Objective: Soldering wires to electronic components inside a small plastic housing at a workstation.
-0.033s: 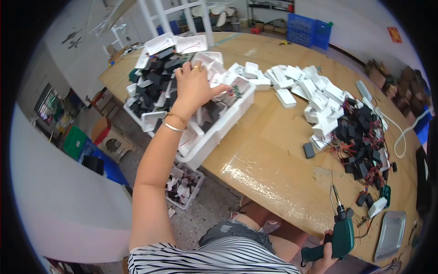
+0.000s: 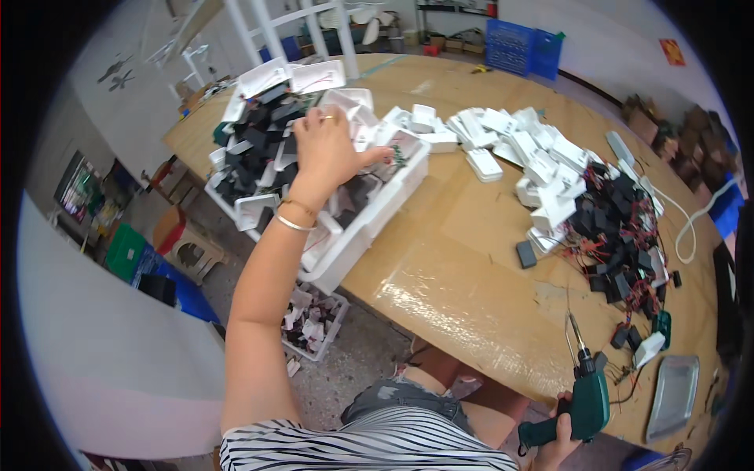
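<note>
My left hand (image 2: 326, 153) reaches over a white plastic bin (image 2: 369, 239) at the back left. Its fingers bend down toward the parts and its thumb is spread wide; I see nothing gripped, though the space under the palm is partly hidden. The bin is heaped with white plastic housings (image 2: 318, 76) and black box-shaped parts (image 2: 255, 141). A small green circuit board (image 2: 399, 157) lies by the thumb. At the lower right, my right hand (image 2: 561, 439) is wrapped round the handle of a dark green soldering gun (image 2: 589, 400), its metal tip pointing up over the table edge.
White cases (image 2: 542, 149) are piled across the brown table (image 2: 440, 275). Right of them lies a heap of black boxes with red wires (image 2: 620, 228). A metal tray (image 2: 673, 400) sits near the right edge. On the floor stands a crate of scraps (image 2: 339, 314); a white cable (image 2: 691, 235) curls at right.
The whole view has shifted slightly, with the table and bin appearing a little further left. My left hand stays over the bin, and my right hand keeps its hold on the soldering gun.
</note>
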### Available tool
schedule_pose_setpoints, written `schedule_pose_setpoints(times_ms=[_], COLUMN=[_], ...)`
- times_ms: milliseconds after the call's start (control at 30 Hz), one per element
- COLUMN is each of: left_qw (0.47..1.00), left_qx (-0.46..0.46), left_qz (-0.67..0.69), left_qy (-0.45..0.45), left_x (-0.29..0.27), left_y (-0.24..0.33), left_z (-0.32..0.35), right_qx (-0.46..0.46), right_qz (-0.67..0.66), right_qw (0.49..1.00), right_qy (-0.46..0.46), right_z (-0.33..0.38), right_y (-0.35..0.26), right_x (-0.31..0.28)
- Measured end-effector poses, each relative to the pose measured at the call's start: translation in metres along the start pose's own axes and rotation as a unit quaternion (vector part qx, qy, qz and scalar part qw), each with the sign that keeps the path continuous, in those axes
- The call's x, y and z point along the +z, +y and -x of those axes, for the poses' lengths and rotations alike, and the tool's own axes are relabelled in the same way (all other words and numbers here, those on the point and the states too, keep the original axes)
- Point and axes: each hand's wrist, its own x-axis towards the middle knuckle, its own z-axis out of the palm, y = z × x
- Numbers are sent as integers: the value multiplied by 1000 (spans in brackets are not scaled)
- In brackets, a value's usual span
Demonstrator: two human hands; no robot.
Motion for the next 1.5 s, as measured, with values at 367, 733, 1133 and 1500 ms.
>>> schedule_pose_setpoints(times_ms=[367, 733, 1133, 1500], left_qw=[905, 860, 668, 753], left_qx=[71, -133, 56, 293], left_qz=[260, 428, 658, 585], left_qy=[-329, -244, -344, 75], left_x=[58, 129, -15, -2], left_y=[193, 209, 227, 306], left_z=[-59, -40, 138, 30], right_qx=[14, 45, 21, 9], right_qz=[-117, -124, -177, -192], right_qw=[993, 991, 984, 981], right_qy=[-12, -7, 22, 11], right_z=[-28, -29, -41, -35], right_y=[9, 12, 19, 16], right_x=[-1, -6, -6, -9])
